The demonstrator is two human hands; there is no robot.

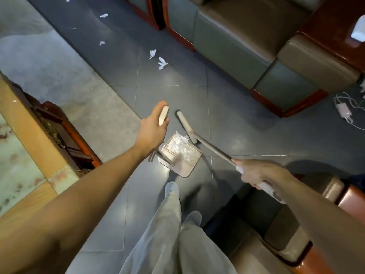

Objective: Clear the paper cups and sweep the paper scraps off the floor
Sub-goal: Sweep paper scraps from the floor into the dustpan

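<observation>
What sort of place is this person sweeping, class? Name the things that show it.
Probably a sitting room or reception lounge: leather sofas with red wooden trim, a wooden coffee table, and a tiled floor.

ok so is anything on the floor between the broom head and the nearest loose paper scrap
Nothing visible. Only bare tile lies between the broom head and the nearest paper scrap; the sofa stands off to the right of that line.

white paper scraps [179,146] heaped in beige dustpan [185,171] standing on floor [227,135]; more crumpled scraps [162,63] scattered well beyond it
</observation>
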